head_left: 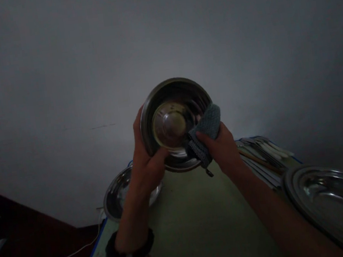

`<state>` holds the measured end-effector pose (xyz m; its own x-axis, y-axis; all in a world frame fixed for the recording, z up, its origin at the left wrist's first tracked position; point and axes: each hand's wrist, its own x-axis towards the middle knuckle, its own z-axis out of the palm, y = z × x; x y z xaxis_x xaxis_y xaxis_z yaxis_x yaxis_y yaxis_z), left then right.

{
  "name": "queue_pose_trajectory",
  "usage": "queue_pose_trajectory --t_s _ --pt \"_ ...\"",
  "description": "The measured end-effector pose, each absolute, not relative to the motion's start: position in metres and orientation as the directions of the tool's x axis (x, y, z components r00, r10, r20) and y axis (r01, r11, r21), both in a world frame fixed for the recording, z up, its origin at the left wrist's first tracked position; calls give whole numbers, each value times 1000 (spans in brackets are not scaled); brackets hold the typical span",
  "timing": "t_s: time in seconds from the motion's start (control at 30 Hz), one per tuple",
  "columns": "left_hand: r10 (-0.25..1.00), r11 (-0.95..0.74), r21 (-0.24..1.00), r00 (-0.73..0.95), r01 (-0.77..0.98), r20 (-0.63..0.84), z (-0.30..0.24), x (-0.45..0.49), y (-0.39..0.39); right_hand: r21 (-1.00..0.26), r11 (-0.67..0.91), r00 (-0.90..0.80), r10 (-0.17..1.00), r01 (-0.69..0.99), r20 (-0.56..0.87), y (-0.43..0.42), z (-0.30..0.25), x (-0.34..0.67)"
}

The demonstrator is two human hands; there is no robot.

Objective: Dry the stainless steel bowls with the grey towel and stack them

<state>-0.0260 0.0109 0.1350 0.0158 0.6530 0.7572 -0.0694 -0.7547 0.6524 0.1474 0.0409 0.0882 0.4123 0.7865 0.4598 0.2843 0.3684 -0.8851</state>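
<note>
A round stainless steel bowl (170, 122) is held up above the table, tilted so that its inside faces me. My left hand (148, 160) grips its left side, with the thumb over the lower rim and the fingers behind. My right hand (222, 147) is closed on a grey-blue cloth (210, 121) and presses it against the bowl's right rim. Part of the cloth hangs below the rim, with a small dark tag at its end. The fingers of my right hand are mostly hidden by the cloth and bowl.
Behind my left forearm a second steel bowl (117, 195) stands on the pale green table (201, 220). At the right lie several knives and utensils (265, 154) and stacked oval steel trays (334, 204). A wall (160, 34) rises behind; a white cable (65, 256) runs at left.
</note>
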Motion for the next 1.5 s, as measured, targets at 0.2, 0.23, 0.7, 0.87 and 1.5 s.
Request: queue_pose_trajectory --t_s 0.2,0.23,0.7,0.87,1.5 --pt "775 -518 854 442 38 451 142 -61 12 -690 468 45 809 552 585 36 99 165" --pt "784 -468 880 496 79 372 143 -63 11 -641 494 -59 816 587 574 34 100 165" --pt "749 -624 763 149 -171 646 138 -35 9 -861 342 325 821 377 469 40 92 153" --pt "753 -610 759 131 -229 645 139 -33 8 -839 354 299 818 412 492 41 91 152" --pt "697 -656 751 318 -79 642 133 -50 23 -816 290 299 827 501 477 39 99 166"
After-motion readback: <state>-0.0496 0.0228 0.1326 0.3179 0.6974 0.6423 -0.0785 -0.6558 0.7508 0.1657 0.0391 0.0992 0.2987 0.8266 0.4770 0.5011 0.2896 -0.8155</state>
